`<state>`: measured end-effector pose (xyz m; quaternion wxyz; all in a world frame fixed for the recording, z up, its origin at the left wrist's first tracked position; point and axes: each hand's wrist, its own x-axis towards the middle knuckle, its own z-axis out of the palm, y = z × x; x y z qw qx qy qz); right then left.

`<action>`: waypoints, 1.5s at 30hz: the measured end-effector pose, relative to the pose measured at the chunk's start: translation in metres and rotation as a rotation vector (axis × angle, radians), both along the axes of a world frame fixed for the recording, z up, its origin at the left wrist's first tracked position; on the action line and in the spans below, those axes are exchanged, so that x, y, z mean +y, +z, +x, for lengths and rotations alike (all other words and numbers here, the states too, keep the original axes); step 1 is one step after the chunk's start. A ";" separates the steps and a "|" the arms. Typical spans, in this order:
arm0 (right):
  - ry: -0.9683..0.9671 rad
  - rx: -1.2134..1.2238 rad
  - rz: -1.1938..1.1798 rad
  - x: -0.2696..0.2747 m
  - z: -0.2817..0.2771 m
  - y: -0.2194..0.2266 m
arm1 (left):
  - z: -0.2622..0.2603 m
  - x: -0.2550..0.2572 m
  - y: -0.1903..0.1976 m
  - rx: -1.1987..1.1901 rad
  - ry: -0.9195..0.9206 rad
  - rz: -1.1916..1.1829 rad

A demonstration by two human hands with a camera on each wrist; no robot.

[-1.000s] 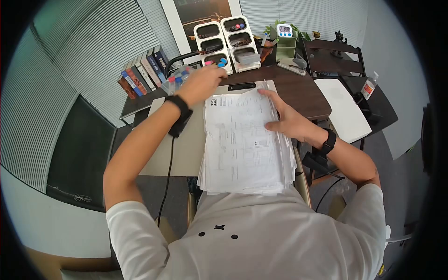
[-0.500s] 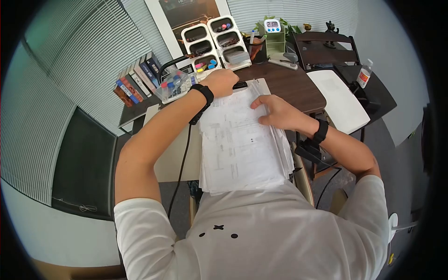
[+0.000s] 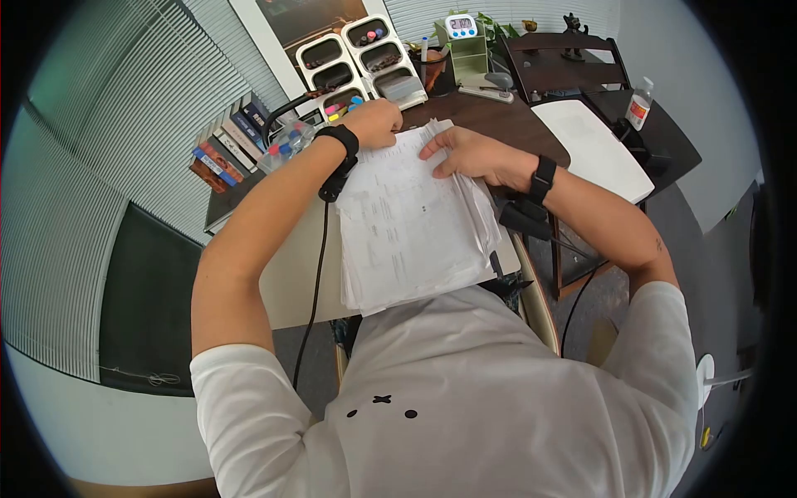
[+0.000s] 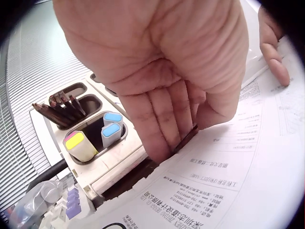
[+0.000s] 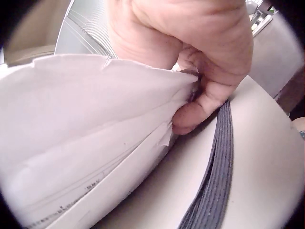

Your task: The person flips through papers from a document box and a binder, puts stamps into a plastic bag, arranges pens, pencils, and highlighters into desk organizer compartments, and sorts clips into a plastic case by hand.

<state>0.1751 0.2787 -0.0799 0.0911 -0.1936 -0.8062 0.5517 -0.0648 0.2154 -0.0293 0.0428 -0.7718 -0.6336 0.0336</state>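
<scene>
A thick stack of printed papers [image 3: 398,224] lies in front of the person, its sheets fanned at the right side. My left hand [image 3: 374,124] pinches the stack's top edge, thumb on the printed side and fingers behind; a dark strip shows between them in the left wrist view. My right hand [image 3: 473,158] grips the upper right edge. In the right wrist view its fingers curl round the bundled sheets [image 5: 86,109], which rise from a pale board [image 5: 271,157] with a dark elastic band [image 5: 214,176] across it.
Beyond the hands stand a white organizer [image 3: 357,70] with markers, a pen cup [image 3: 432,70], and a small timer [image 3: 461,26]. Books [image 3: 232,145] and a clear bag of bottles [image 3: 286,141] are at left. At right are a white board [image 3: 589,149] and a bottle [image 3: 639,104]. Cables trail from both wrists.
My left hand has come down from in front of the organizer to the papers' top edge. My right hand stays at the right edge, and the stack's top now covers the black clip seen earlier.
</scene>
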 end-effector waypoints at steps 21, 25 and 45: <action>-0.248 0.230 0.565 -0.033 0.095 -0.007 | -0.065 -0.391 -0.003 -0.324 0.901 0.391; -0.174 0.133 0.554 -0.050 0.099 0.013 | -0.010 -0.415 -0.032 -1.040 1.191 0.138; -0.058 0.139 0.520 -0.056 0.094 0.004 | 0.109 -0.255 0.052 -0.638 0.058 0.191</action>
